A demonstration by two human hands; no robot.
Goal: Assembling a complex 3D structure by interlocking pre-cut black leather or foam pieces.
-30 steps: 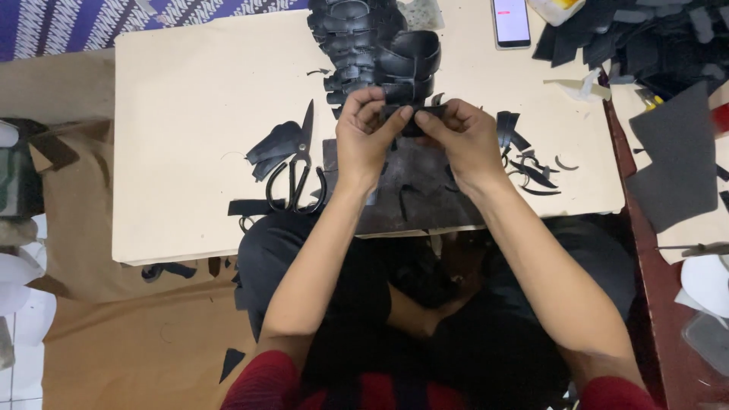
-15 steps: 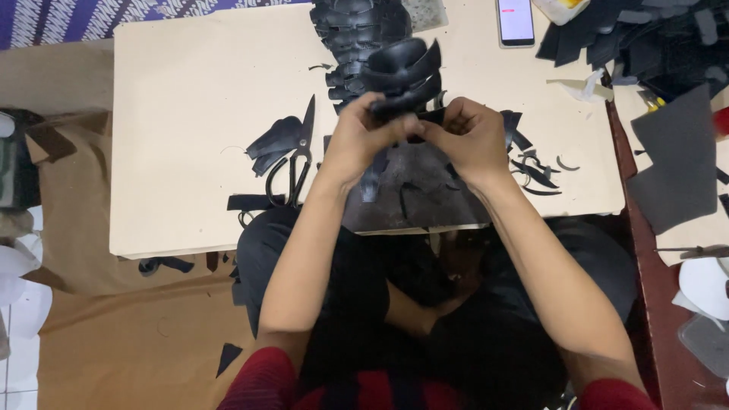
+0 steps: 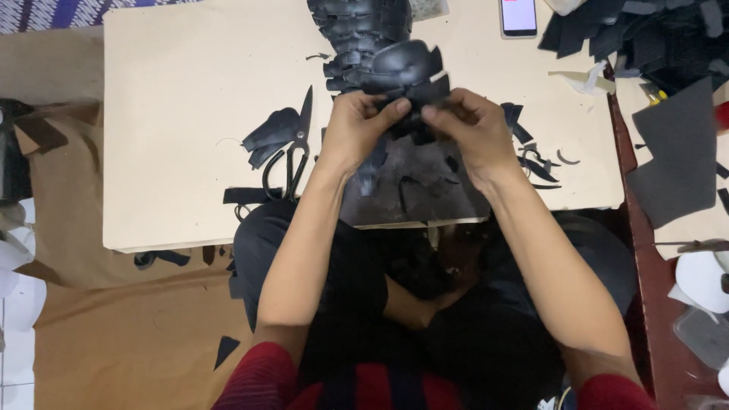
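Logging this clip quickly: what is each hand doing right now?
Left hand: closed, pinching the black cut piece.
Right hand: closed, pinching the same piece from the other side.

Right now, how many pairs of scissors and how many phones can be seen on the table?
1 pair of scissors, lying left of the left hand. 1 phone at the far edge, right of the black stack. More could be hidden under the black pieces.

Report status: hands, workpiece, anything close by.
Left hand and right hand both pinch the black cut piece. Piece raised over the board. Scissors lie beside the left hand.
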